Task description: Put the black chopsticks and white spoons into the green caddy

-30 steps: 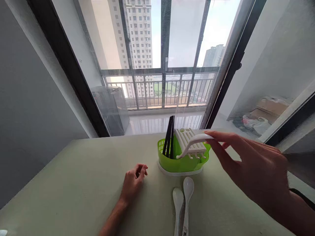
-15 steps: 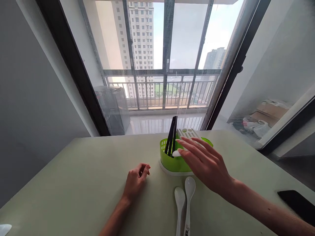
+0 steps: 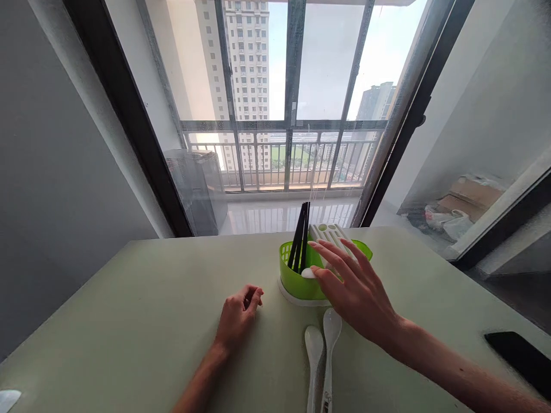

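A green cutlery basket on a white base stands on the pale green table. It holds black chopsticks and a white slotted insert. My right hand hovers over the basket's front with fingers stretched and spread. The thumb is beside the end of a white spoon lying in the basket; I cannot see a grip on it. My left hand rests on the table left of the basket, loosely curled, with nothing in it. Two white spoons lie side by side in front of the basket.
A black phone lies at the table's right edge. A white object shows at the bottom left corner. Behind the table is a large window with a dark frame and a balcony railing beyond.
My right hand carried a white spoon by its handle down into the basket, then spread its fingers and drew back slightly. The left hand stayed still.
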`<action>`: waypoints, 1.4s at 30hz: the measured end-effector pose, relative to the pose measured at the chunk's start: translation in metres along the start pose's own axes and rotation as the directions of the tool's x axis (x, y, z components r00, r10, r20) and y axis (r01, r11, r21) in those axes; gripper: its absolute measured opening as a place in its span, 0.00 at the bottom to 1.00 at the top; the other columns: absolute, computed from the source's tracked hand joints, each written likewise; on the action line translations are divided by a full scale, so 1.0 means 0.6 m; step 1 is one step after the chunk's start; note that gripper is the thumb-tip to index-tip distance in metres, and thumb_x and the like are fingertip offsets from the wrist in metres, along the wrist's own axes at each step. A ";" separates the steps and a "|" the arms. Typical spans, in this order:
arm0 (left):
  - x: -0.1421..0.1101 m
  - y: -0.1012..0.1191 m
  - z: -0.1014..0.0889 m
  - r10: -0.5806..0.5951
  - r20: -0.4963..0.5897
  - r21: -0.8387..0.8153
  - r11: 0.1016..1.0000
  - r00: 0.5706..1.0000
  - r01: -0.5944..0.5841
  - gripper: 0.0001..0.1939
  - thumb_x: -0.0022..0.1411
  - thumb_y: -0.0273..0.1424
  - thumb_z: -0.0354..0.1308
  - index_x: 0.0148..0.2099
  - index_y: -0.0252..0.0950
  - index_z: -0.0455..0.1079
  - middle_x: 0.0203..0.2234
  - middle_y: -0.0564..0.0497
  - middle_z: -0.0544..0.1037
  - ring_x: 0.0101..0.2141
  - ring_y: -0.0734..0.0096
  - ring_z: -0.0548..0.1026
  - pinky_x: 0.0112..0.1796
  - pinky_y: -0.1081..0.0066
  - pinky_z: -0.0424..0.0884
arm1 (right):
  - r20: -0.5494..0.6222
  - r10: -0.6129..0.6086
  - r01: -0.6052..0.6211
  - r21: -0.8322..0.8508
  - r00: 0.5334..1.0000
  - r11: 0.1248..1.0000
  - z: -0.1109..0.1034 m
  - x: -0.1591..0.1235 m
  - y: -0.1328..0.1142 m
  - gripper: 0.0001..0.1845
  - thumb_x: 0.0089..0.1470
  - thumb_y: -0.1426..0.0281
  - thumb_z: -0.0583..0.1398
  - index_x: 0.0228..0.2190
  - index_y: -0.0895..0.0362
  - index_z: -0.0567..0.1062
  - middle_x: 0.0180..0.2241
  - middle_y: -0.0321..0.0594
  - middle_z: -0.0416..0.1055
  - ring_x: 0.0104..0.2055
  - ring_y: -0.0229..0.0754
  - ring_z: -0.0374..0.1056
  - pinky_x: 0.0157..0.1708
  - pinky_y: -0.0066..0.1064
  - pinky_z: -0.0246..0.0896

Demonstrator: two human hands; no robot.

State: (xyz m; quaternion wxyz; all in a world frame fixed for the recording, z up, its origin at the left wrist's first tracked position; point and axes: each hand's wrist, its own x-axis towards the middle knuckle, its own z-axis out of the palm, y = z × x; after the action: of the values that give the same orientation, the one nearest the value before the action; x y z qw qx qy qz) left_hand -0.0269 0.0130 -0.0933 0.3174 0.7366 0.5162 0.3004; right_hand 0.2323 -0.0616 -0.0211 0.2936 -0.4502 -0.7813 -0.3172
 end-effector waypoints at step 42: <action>-0.001 -0.005 0.005 0.062 0.040 0.093 0.994 0.997 -0.065 0.25 0.70 0.51 0.45 0.38 0.39 0.75 0.31 0.49 0.80 0.33 0.62 0.76 0.37 0.67 0.68 | 0.805 0.320 -0.852 0.388 0.499 0.352 0.001 -0.123 0.008 0.22 0.65 0.53 0.53 0.26 0.54 0.69 0.21 0.35 0.74 0.24 0.41 0.71 0.27 0.30 0.63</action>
State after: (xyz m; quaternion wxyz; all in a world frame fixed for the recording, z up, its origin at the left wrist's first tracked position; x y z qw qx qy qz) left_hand -0.0264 0.0128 -0.0974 0.2822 0.7721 0.5002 0.2720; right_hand 0.2676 -0.0974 -0.0751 0.2850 -0.6212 -0.6444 0.3429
